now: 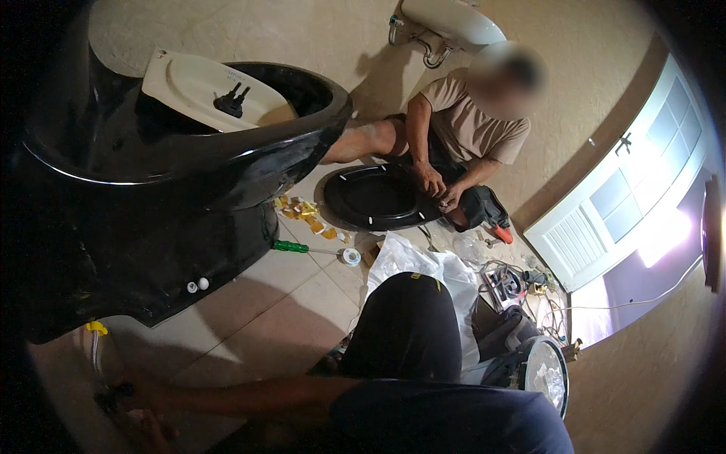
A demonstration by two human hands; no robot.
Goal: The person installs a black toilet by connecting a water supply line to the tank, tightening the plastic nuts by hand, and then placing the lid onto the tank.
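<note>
The toilet (227, 185) is black, the screwdriver handle (290, 247) green, the fitting (97, 328) yellow, the dim hose (95, 356) perhaps grey.

Toilet (189, 219) and washbasin (463, 23) show a bathroom.

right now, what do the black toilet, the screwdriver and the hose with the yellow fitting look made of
Black toilet: probably glazed ceramic, glossy with sharp highlights.
Screwdriver: handle likely plastic, bright green; thin grey shaft apparently metal.
Hose: silvery, possibly braided metal, too dim to be sure.
Yellow fitting: probably plastic, bright, evenly coloured.
</note>
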